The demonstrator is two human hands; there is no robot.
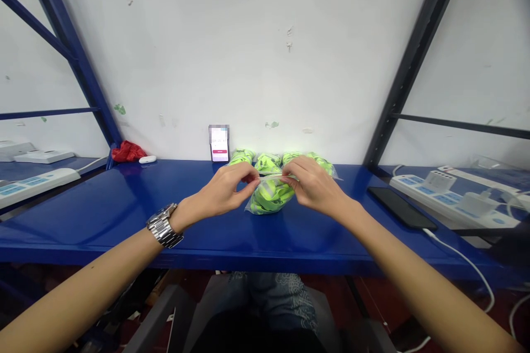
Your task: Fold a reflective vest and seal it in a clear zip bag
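Note:
A clear zip bag point(271, 197) with folded neon-yellow fabric with grey bands inside rests on the blue table, in front of me. My left hand point(234, 186) pinches the left part of its top edge between thumb and fingers. At the right part of the same edge, my right hand point(312, 185) pinches it too, so the edge runs straight between them. Right behind, several similar bags of neon-yellow fabric point(268, 163) lie in a row against the wall, partly hidden by my hands.
A phone point(220, 143) stands upright against the wall. Red cloth point(127, 151) and a small white case point(148, 159) lie at the back left. To the right, a black phone point(401, 208) with a white cable lies beside a power strip point(451, 198). Blue table point(103, 215) spans the front.

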